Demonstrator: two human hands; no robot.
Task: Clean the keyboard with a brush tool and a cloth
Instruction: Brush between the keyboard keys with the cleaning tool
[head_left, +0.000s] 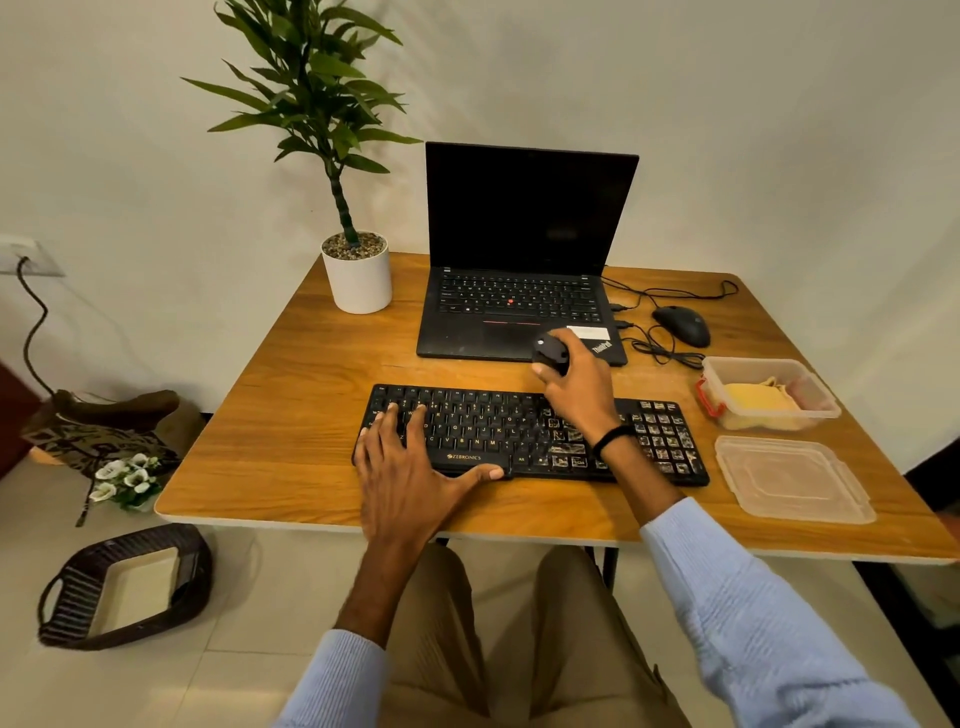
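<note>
A black keyboard (498, 431) lies across the middle of the wooden table (291, 415); its right-hand keys carry pale smears or dust. My left hand (405, 467) rests flat on the keyboard's left half, fingers straight, thumb along the front edge. My right hand (576, 384) hovers over the keyboard's far edge and grips a small black brush tool (550, 351), held just in front of the laptop. A yellow cloth (761, 405) lies inside an open clear plastic box (810, 384) at the right.
An open black laptop (524, 249) stands behind the keyboard, with a wired mouse (683, 325) and cables to its right. The box's lid (795, 478) lies near the table's right front edge. A potted plant (356, 270) stands at back left. A basket (124, 587) sits on the floor.
</note>
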